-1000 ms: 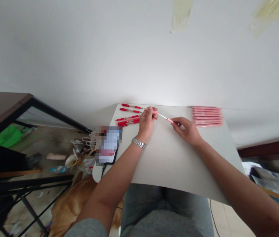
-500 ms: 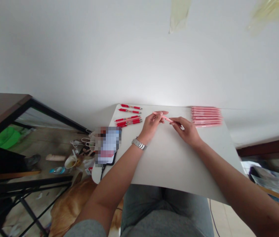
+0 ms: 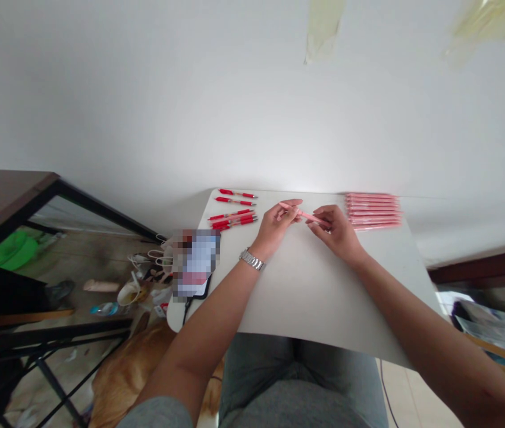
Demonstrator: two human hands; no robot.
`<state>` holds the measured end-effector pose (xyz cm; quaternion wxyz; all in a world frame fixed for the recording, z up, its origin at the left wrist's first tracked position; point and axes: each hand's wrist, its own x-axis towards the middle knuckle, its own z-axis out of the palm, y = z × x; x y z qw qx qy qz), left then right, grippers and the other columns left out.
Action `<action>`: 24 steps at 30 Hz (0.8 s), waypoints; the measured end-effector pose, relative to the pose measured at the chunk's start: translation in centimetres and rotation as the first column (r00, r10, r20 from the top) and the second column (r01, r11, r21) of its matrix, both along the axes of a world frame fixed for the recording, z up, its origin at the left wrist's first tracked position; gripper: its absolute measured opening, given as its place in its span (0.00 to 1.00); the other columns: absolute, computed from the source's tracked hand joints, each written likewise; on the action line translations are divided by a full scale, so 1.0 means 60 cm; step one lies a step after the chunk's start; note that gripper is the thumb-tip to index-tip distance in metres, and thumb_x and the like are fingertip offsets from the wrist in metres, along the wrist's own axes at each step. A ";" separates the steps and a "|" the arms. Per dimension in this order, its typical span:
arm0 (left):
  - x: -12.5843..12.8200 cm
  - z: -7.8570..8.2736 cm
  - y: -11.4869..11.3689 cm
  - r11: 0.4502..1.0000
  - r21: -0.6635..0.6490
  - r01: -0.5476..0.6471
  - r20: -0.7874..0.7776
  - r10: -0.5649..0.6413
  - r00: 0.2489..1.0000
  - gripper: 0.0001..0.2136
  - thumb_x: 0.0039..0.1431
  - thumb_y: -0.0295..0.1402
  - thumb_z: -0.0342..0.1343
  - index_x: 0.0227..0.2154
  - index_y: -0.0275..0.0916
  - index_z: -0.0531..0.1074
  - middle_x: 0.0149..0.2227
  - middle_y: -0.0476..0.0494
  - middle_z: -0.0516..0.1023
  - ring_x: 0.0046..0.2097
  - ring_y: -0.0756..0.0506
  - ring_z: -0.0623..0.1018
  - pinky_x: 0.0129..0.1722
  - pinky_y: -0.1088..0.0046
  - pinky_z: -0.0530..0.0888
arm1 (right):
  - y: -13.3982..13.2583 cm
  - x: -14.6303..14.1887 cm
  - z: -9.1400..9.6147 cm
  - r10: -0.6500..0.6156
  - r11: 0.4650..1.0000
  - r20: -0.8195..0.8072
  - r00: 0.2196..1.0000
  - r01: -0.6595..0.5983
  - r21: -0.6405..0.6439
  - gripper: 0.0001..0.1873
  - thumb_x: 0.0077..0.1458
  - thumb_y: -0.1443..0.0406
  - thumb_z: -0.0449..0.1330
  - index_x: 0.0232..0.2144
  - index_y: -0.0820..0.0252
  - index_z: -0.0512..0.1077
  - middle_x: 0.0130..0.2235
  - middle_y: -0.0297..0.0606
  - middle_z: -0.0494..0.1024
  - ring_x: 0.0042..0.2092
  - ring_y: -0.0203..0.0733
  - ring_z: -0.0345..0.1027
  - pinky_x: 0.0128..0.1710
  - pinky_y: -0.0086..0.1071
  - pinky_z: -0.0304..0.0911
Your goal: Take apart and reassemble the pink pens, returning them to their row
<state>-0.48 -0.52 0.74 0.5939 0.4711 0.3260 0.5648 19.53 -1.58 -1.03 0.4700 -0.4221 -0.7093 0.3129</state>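
A pink pen [image 3: 302, 213] is held above the white table [image 3: 306, 291] by both hands. My left hand [image 3: 276, 229], with a metal watch on the wrist, pinches its left end. My right hand [image 3: 336, 233] grips its right end with closed fingers. To the left lie several red pens [image 3: 233, 217] scattered on the table. At the far right a neat row of several pink pens [image 3: 373, 210] lies side by side.
A phone [image 3: 196, 261] rests on the table's left edge with a cable hanging down. Below it lie a tan dog [image 3: 127, 368] and floor clutter. A dark desk frame [image 3: 33, 196] stands at left. A white wall is close behind the table.
A second ago a thin refill stuck out between two pen parts held apart. My hands have come together and the pen now looks like one pink piece.
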 end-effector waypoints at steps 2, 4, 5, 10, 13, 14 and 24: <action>0.000 0.002 0.000 1.000 -0.021 -0.021 0.045 0.022 0.999 0.16 0.57 0.44 0.71 0.42 0.39 0.79 0.45 0.42 0.81 0.45 0.48 0.81 0.50 0.67 0.78 | 0.000 0.001 0.000 -0.044 0.999 0.018 0.999 0.044 0.008 0.18 0.63 0.50 0.64 0.46 0.54 0.70 0.40 0.39 0.83 0.38 0.43 0.77 0.35 0.35 0.70; 0.001 0.004 0.000 0.999 -0.044 -0.029 0.075 0.032 0.997 0.15 0.55 0.42 0.72 0.38 0.39 0.78 0.45 0.42 0.82 0.48 0.47 0.81 0.51 0.66 0.78 | -0.001 0.002 0.004 -0.078 0.997 0.055 0.995 0.078 0.004 0.17 0.65 0.49 0.62 0.43 0.55 0.73 0.37 0.38 0.82 0.35 0.41 0.75 0.33 0.34 0.68; 0.002 0.005 0.000 0.998 -0.053 -0.026 0.085 0.031 0.996 0.14 0.55 0.42 0.72 0.36 0.38 0.78 0.47 0.41 0.82 0.49 0.46 0.82 0.52 0.66 0.78 | -0.001 0.003 0.006 -0.086 0.996 0.080 0.993 0.086 0.004 0.18 0.66 0.48 0.61 0.43 0.55 0.74 0.35 0.38 0.82 0.33 0.41 0.73 0.32 0.33 0.67; 0.004 0.007 -0.002 0.997 -0.069 -0.022 0.089 0.028 0.996 0.16 0.54 0.43 0.73 0.36 0.37 0.78 0.51 0.37 0.82 0.51 0.43 0.82 0.54 0.62 0.78 | 0.002 0.006 0.011 -0.110 0.992 0.175 0.978 0.097 0.082 0.20 0.69 0.48 0.55 0.44 0.55 0.77 0.33 0.37 0.77 0.33 0.40 0.69 0.34 0.35 0.65; 0.002 0.005 0.001 0.996 -0.058 -0.062 0.067 0.066 0.996 0.17 0.55 0.44 0.71 0.41 0.37 0.79 0.50 0.35 0.83 0.51 0.43 0.83 0.54 0.63 0.78 | 0.003 0.006 0.007 -0.131 0.990 0.085 0.988 0.125 0.066 0.22 0.65 0.47 0.61 0.50 0.55 0.73 0.37 0.37 0.77 0.33 0.39 0.69 0.33 0.34 0.65; 0.001 0.004 0.002 0.996 -0.055 -0.074 0.068 0.078 0.995 0.17 0.56 0.44 0.71 0.42 0.37 0.79 0.50 0.35 0.83 0.52 0.43 0.83 0.54 0.64 0.78 | 0.002 0.006 0.007 -0.140 0.989 0.056 0.989 0.137 0.051 0.22 0.63 0.47 0.63 0.49 0.55 0.73 0.37 0.36 0.78 0.33 0.39 0.69 0.33 0.33 0.65; 0.001 0.003 0.003 0.996 -0.020 -0.083 0.064 0.084 0.994 0.16 0.58 0.43 0.70 0.43 0.39 0.79 0.49 0.37 0.84 0.55 0.40 0.82 0.56 0.63 0.76 | -0.002 0.008 0.017 -0.130 0.991 0.020 0.991 0.129 0.023 0.20 0.62 0.47 0.64 0.44 0.55 0.70 0.32 0.32 0.72 0.31 0.37 0.64 0.31 0.32 0.61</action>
